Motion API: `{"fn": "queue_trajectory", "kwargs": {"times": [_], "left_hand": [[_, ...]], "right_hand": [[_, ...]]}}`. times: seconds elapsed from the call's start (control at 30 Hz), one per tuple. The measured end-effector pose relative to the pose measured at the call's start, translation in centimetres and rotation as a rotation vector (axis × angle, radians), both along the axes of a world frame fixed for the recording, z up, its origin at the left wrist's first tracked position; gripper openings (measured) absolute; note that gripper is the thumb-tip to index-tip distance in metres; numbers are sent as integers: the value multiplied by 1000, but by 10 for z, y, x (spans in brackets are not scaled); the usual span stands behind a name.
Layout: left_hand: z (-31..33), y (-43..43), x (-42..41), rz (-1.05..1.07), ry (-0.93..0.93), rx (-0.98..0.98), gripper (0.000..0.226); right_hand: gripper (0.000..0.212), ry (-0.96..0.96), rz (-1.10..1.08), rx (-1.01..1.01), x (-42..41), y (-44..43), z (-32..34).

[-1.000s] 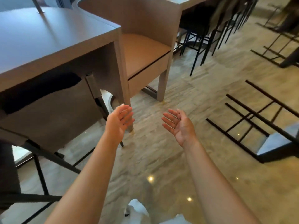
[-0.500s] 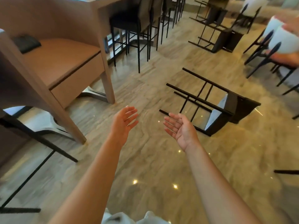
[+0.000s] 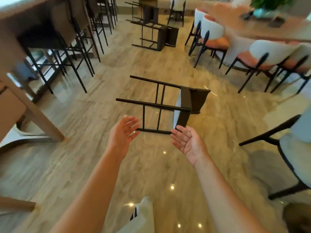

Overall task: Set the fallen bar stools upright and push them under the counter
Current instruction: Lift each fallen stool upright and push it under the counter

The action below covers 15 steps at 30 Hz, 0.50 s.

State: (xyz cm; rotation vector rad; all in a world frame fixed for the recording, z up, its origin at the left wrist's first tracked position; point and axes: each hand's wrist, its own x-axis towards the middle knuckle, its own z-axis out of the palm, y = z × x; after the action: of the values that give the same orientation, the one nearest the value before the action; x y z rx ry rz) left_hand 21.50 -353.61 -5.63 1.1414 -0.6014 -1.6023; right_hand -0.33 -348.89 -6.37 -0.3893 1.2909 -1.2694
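Marble floor [image 3: 94,118] holds a fallen stool [image 3: 193,98] ahead; dining chairs [image 3: 269,51] right; hands [image 3: 122,133] [image 3: 188,142] wide, empty.

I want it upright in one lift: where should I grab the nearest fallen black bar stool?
The black metal-framed bar stool lies on its side, feet leftward. From the near side, probably hook the right hand round the raised seat edge, left hand on the upper leg.

Fallen bar stools: three on the floor, the near stool [image 3: 196,100] and, it appears, two far stools [image 3: 165,37] [image 3: 150,13].
Upright stools [image 3: 42,37] under the left surface [image 3: 10,17]: blurred, no firm count.
White-backed chairs [image 3: 212,29], right: at least five.
Hands: two, left hand [image 3: 122,133] and right hand [image 3: 188,143].
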Motion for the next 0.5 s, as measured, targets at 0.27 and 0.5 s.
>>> {"fn": "queue_trajectory", "kwargs": {"times": [0.27, 0.5], "left_hand": [[12, -127, -65, -155, -50, -36, 30], [21, -209, -147, -306, -68, -54, 30]], "right_hand": [[37, 5, -202, -6, -68, -94, 2], [36, -30, -341, -23, -137, -149, 6]]}}
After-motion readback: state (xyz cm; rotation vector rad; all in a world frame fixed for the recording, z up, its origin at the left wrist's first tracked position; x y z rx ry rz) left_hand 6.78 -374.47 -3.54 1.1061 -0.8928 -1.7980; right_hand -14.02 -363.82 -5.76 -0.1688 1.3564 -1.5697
